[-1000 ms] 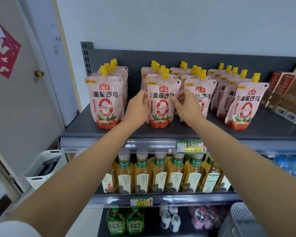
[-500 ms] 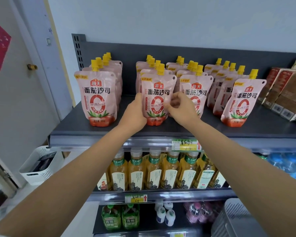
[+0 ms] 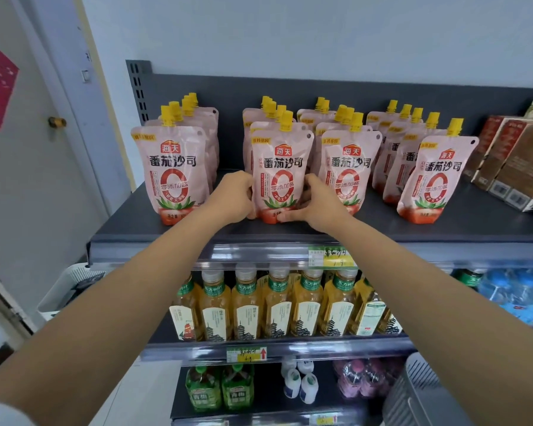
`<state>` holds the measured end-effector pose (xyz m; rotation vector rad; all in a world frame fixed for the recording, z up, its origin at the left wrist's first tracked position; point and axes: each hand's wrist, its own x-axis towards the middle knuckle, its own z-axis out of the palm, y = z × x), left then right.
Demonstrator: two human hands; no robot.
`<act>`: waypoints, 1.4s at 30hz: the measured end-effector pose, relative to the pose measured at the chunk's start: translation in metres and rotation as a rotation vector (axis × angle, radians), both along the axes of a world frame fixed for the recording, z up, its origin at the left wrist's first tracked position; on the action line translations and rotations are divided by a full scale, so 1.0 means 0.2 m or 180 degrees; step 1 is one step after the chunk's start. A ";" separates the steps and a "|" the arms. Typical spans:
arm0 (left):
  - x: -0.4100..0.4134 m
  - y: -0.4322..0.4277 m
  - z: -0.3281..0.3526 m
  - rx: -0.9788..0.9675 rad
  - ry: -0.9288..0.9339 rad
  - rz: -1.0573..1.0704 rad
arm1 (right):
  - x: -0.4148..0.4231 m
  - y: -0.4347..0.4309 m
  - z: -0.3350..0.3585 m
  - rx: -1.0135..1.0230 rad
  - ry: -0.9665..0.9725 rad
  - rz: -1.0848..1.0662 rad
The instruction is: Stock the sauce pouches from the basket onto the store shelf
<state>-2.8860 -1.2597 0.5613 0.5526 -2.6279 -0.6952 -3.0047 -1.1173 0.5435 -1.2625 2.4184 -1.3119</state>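
- Steadying the pink stand-up sauce pouch with the yellow screw cap (image 3: pixel 280 170) near the front edge of the dark grey metal top shelf (image 3: pixel 136 222), you have both hands on it. Your left hand (image 3: pixel 234 196) curls round its left edge. Your right hand (image 3: pixel 317 204) pinches its lower right corner, thumb laid across the red base.
- The pouch stands upright on that shelf, label outward, heading the second row from the shelf's left end (a soft pouch tips easily, hence the two-sided hold).
- Its base looks planted, so I judge this one nearly placed; squaring it to the shelf's front edge remains.
- Matching pouches fill a row at the shelf's left end (image 3: pixel 173 173) and two rows toward its right end (image 3: pixel 348 167), filed front to back so labels face the aisle.
- Below the shelf's left end sits a white slatted basket (image 3: pixel 71 287); a grey ribbed basket (image 3: pixel 419 392) shows below its right half. You cannot tell which holds the stock.
- Let go gently: the pouches behind stand just beside yours.
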 end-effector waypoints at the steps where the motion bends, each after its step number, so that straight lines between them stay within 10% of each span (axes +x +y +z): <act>1: 0.00 -0.01 0.02 0.0034 -0.0073 -0.0014 | 0.00 0.00 0.00 0.0011 -0.0014 0.0005; 42: 0.16 0.05 -0.05 -0.0133 0.0468 0.0014 | 0.12 0.05 0.04 0.0867 0.0685 -0.0539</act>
